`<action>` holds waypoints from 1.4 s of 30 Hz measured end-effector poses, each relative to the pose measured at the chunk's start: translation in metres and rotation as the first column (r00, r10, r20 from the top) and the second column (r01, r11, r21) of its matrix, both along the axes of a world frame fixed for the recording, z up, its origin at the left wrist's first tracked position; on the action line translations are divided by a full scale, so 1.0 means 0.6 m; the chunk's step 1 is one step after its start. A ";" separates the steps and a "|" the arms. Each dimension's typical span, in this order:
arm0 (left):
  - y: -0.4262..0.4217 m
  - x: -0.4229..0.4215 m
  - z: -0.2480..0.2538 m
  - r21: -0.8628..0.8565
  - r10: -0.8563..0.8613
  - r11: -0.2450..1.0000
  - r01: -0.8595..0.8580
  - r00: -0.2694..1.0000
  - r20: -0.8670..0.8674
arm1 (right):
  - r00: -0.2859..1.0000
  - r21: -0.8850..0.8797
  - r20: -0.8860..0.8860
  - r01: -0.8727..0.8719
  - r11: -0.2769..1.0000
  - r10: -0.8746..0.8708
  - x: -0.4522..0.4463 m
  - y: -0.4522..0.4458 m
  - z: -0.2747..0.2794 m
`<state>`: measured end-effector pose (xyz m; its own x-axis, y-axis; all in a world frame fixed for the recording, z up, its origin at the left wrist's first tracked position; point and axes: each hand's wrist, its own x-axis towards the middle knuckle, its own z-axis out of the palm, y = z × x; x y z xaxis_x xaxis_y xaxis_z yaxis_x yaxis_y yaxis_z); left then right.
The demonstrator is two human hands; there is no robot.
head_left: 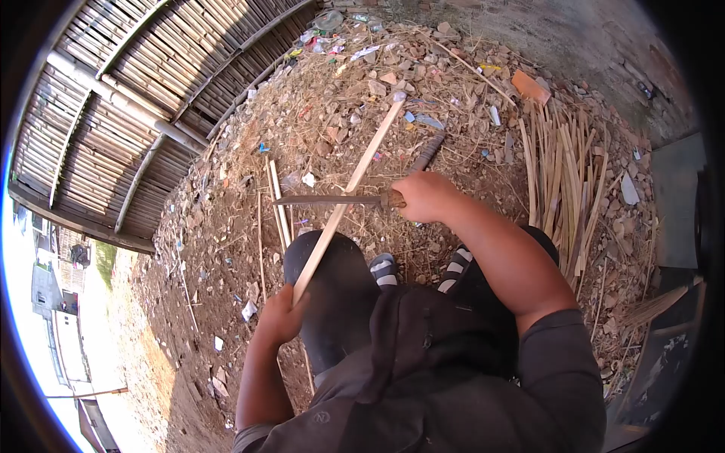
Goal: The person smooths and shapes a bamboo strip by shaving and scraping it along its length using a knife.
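My left hand [282, 315] is closed around the near end of a long pale bamboo strip [368, 156], which slants up and away across my left knee. Its far end is near a small whitish lump on the ground. My right hand [427, 198] grips the wooden handle of a machete [332, 200]. The blade points left and crosses the strip about midway; whether it touches or only overlaps it in view I cannot tell. Just beyond my right hand, a dark rod-like piece [429, 151] lies on the ground.
A pile of split bamboo strips [563, 174] lies to the right. A few more strips [279, 204] lie left of my knee. Rubble and litter cover the ground [204, 302]. A bamboo fence [151, 90] stands at upper left, a wall [589, 53] at upper right.
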<state>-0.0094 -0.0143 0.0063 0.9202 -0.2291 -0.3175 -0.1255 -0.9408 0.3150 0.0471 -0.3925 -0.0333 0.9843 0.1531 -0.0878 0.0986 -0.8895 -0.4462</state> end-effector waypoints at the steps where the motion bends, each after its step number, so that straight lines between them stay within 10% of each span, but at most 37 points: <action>1: 0.000 -0.002 -0.001 0.003 -0.007 1.000 0.007 1.000 0.010 | 1.000 0.005 0.030 -0.007 1.000 0.007 -0.005 0.001 -0.003; 13: 0.017 -0.017 0.013 -0.081 0.013 0.996 -0.027 0.986 -0.163 | 0.971 -0.079 0.072 -0.221 0.972 0.227 -0.030 0.046 0.027; 19: 0.043 -0.027 0.024 -0.090 0.057 0.993 -0.082 0.967 -0.250 | 0.991 0.084 0.003 0.135 0.987 -0.136 0.033 -0.043 -0.054; 27: 0.072 -0.023 -0.005 -0.170 0.005 0.984 -0.044 0.976 -0.219 | 0.993 0.017 -0.035 -0.116 0.993 0.116 -0.018 0.001 0.031; 33: 0.080 -0.031 -0.007 -0.175 0.020 0.983 -0.062 0.972 -0.235 | 0.979 0.244 -0.038 0.202 0.949 -0.198 0.037 -0.063 -0.042; 42: 0.107 -0.016 -0.042 -0.345 -0.014 0.931 -0.119 0.933 -0.360 | 0.996 0.203 0.004 -0.086 0.975 0.087 0.013 -0.040 -0.035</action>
<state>-0.0191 0.0496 -0.0191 0.7774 -0.3424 -0.5277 0.1019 -0.7592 0.6428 0.0547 -0.4163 -0.0541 0.9662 0.2526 -0.0509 0.1684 -0.7685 -0.6173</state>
